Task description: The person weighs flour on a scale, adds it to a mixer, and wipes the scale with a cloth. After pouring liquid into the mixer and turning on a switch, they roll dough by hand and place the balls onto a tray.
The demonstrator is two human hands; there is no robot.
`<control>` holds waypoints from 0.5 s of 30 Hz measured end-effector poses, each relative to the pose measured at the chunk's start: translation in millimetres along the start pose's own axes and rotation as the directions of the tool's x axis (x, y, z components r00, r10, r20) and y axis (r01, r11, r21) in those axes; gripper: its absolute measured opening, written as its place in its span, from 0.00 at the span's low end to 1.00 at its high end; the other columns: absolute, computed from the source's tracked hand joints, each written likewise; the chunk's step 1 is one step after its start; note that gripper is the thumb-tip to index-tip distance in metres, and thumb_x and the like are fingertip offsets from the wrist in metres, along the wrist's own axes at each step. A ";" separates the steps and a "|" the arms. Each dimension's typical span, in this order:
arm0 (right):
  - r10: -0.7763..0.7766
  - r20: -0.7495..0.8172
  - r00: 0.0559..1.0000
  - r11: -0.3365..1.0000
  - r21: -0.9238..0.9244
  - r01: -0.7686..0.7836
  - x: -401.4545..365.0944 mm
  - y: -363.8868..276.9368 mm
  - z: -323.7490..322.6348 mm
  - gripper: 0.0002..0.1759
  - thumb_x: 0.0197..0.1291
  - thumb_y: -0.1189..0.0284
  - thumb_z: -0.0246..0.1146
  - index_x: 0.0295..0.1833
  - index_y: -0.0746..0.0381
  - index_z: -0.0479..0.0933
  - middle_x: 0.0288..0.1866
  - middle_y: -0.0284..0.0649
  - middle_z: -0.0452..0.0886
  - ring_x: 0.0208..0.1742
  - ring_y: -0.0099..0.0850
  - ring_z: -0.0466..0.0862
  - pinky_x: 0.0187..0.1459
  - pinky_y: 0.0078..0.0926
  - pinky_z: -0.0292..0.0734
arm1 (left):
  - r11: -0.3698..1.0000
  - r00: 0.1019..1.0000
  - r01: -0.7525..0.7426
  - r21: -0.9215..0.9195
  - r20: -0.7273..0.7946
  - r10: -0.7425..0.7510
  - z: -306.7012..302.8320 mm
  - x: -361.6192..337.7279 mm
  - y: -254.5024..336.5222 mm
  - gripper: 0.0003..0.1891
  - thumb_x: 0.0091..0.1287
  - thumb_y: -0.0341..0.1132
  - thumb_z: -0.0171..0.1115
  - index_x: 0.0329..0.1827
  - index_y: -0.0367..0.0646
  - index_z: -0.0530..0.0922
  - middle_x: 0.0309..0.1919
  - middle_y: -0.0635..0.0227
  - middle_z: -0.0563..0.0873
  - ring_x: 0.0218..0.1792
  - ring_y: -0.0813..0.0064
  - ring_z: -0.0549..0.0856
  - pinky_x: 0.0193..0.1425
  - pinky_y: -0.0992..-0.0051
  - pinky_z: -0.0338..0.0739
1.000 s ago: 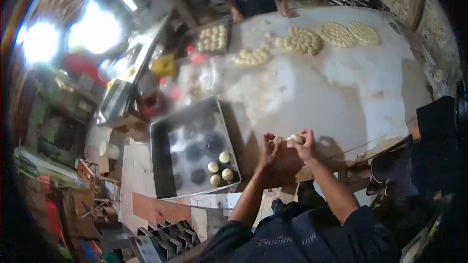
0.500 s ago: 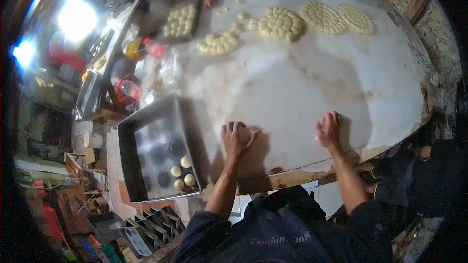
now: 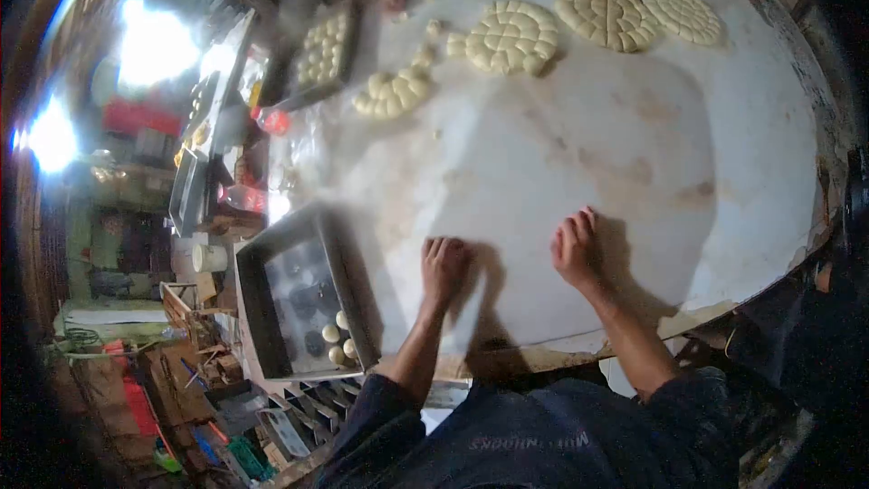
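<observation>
The tray (image 3: 256, 308) holds just a few dough balls (image 3: 337, 337), the left hand (image 3: 444, 263) and right hand (image 3: 577, 249) lie palm-down on the surface (image 3: 561, 154) so I cannot tell what they hold, and much cut dough (image 3: 511, 36) waits beyond.

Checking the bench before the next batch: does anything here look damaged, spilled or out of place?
Nothing spilled. The white table carries brownish stains toward its right side, and its near edge by the right hand looks worn and ragged.
</observation>
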State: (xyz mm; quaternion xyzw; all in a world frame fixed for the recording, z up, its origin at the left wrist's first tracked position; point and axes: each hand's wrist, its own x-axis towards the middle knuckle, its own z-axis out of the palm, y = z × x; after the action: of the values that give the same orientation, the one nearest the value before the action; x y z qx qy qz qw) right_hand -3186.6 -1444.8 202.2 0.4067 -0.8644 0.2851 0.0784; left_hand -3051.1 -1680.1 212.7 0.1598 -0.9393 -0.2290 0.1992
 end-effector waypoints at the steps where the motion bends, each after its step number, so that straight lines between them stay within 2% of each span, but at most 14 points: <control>1: 0.033 0.019 0.999 0.999 -0.027 -0.032 1.7 -7.8 9.8 0.08 0.54 0.72 0.56 0.34 0.67 0.71 0.36 0.50 0.74 0.46 0.54 0.73 0.50 0.53 0.70 | 0.996 1.000 0.002 -0.087 0.015 -0.001 7.0 0.5 17.0 0.08 0.52 0.32 0.65 0.34 0.44 0.78 0.35 0.62 0.80 0.42 0.56 0.75 0.48 0.64 0.70; 3: -0.089 0.032 0.996 0.996 0.023 0.088 -45.3 -11.2 42.8 0.07 0.52 0.70 0.59 0.33 0.63 0.74 0.35 0.46 0.76 0.48 0.52 0.74 0.49 0.51 0.71 | 0.993 0.993 -0.117 -0.029 -0.021 0.116 25.8 -41.1 16.6 0.08 0.53 0.29 0.63 0.36 0.43 0.78 0.36 0.62 0.80 0.43 0.56 0.75 0.49 0.62 0.70; 4: -0.127 0.059 0.990 0.992 0.034 0.126 -56.4 3.1 38.6 0.07 0.51 0.70 0.59 0.32 0.62 0.74 0.35 0.45 0.76 0.48 0.52 0.74 0.49 0.51 0.72 | 0.986 0.986 -0.166 0.003 -0.011 0.166 28.7 -66.3 12.6 0.07 0.54 0.28 0.61 0.37 0.43 0.78 0.36 0.62 0.80 0.44 0.56 0.76 0.49 0.61 0.70; 6: -0.230 0.094 0.969 0.972 0.063 0.225 -68.4 34.7 15.3 0.05 0.48 0.72 0.61 0.32 0.61 0.75 0.34 0.45 0.76 0.47 0.51 0.74 0.48 0.51 0.71 | 0.971 0.960 -0.215 -0.109 0.161 0.230 -5.2 -91.5 -6.1 0.07 0.55 0.27 0.60 0.37 0.44 0.77 0.36 0.62 0.79 0.44 0.57 0.76 0.48 0.59 0.70; 8: -0.080 0.048 0.996 0.995 0.067 0.076 -45.3 43.4 -4.9 0.06 0.47 0.76 0.59 0.32 0.64 0.71 0.35 0.50 0.72 0.45 0.52 0.73 0.48 0.53 0.69 | 0.949 0.920 -0.298 0.107 0.298 0.255 -30.7 -96.7 -48.8 0.07 0.56 0.27 0.60 0.37 0.45 0.77 0.36 0.63 0.79 0.44 0.57 0.77 0.48 0.59 0.70; 9: -0.004 0.024 1.000 0.997 0.075 0.002 -33.7 47.8 -15.1 0.06 0.46 0.77 0.58 0.31 0.66 0.69 0.36 0.52 0.71 0.44 0.53 0.72 0.47 0.54 0.67 | 0.981 0.970 -0.152 0.120 0.209 0.125 -42.0 -78.1 -49.8 0.08 0.54 0.28 0.62 0.37 0.46 0.77 0.35 0.64 0.79 0.43 0.58 0.77 0.48 0.59 0.70; 10: -0.026 -0.037 0.999 0.999 -0.030 0.025 -12.6 45.3 -12.8 0.05 0.50 0.79 0.55 0.32 0.67 0.67 0.39 0.55 0.69 0.46 0.52 0.70 0.49 0.53 0.66 | 0.994 0.993 -0.003 0.108 0.115 -0.009 -53.2 -59.5 -50.7 0.10 0.52 0.29 0.64 0.37 0.47 0.77 0.35 0.64 0.79 0.41 0.58 0.77 0.48 0.60 0.70; 11: 0.084 -0.017 0.996 0.996 -0.038 -0.085 5.0 35.8 -7.3 0.04 0.54 0.78 0.54 0.33 0.67 0.67 0.40 0.53 0.69 0.48 0.51 0.69 0.51 0.50 0.65 | 0.994 0.998 -0.062 0.089 -0.013 0.063 -43.8 -38.4 -58.0 0.10 0.50 0.30 0.65 0.36 0.45 0.76 0.35 0.63 0.79 0.41 0.58 0.77 0.47 0.61 0.70; 12: 0.076 -0.005 0.997 0.996 -0.040 -0.076 18.2 22.5 2.3 0.04 0.54 0.78 0.54 0.33 0.67 0.67 0.40 0.53 0.69 0.48 0.51 0.69 0.51 0.50 0.65 | 0.998 0.996 -0.058 -0.012 -0.074 0.057 -30.1 -19.6 -52.8 0.10 0.49 0.30 0.65 0.35 0.44 0.76 0.35 0.62 0.79 0.41 0.57 0.76 0.47 0.62 0.70; 13: 0.186 -0.083 0.979 0.982 -0.021 -0.188 27.5 6.9 11.6 0.04 0.55 0.77 0.55 0.34 0.67 0.67 0.40 0.52 0.69 0.48 0.51 0.69 0.51 0.50 0.65 | 0.998 0.990 0.017 -0.055 -0.137 -0.024 -8.1 -7.9 -55.2 0.09 0.50 0.29 0.64 0.35 0.43 0.77 0.34 0.62 0.80 0.42 0.58 0.76 0.48 0.63 0.70; 14: 0.289 -0.152 0.945 0.957 0.005 -0.291 27.2 -6.5 18.1 0.05 0.56 0.76 0.56 0.34 0.67 0.68 0.40 0.51 0.70 0.48 0.50 0.70 0.51 0.50 0.64 | 0.989 0.975 -0.041 -0.144 -0.222 0.008 -6.3 0.1 -33.1 0.09 0.52 0.28 0.62 0.37 0.43 0.78 0.35 0.62 0.80 0.42 0.57 0.76 0.48 0.63 0.71; 15: 0.316 -0.087 0.945 0.947 -0.029 -0.319 19.2 -11.2 25.9 0.06 0.56 0.75 0.57 0.35 0.66 0.69 0.40 0.48 0.71 0.48 0.47 0.70 0.53 0.47 0.64 | 0.973 0.986 -0.001 -0.229 -0.164 -0.038 -0.4 -12.3 -22.4 0.09 0.53 0.28 0.60 0.38 0.43 0.79 0.36 0.60 0.80 0.42 0.57 0.76 0.48 0.63 0.71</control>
State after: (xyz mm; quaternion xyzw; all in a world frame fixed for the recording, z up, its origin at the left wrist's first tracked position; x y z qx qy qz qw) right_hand -3188.3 -1477.5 192.6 0.2485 -0.9206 0.2916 0.0752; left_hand -3035.5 -1694.3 198.2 0.1631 -0.8852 -0.3232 0.2922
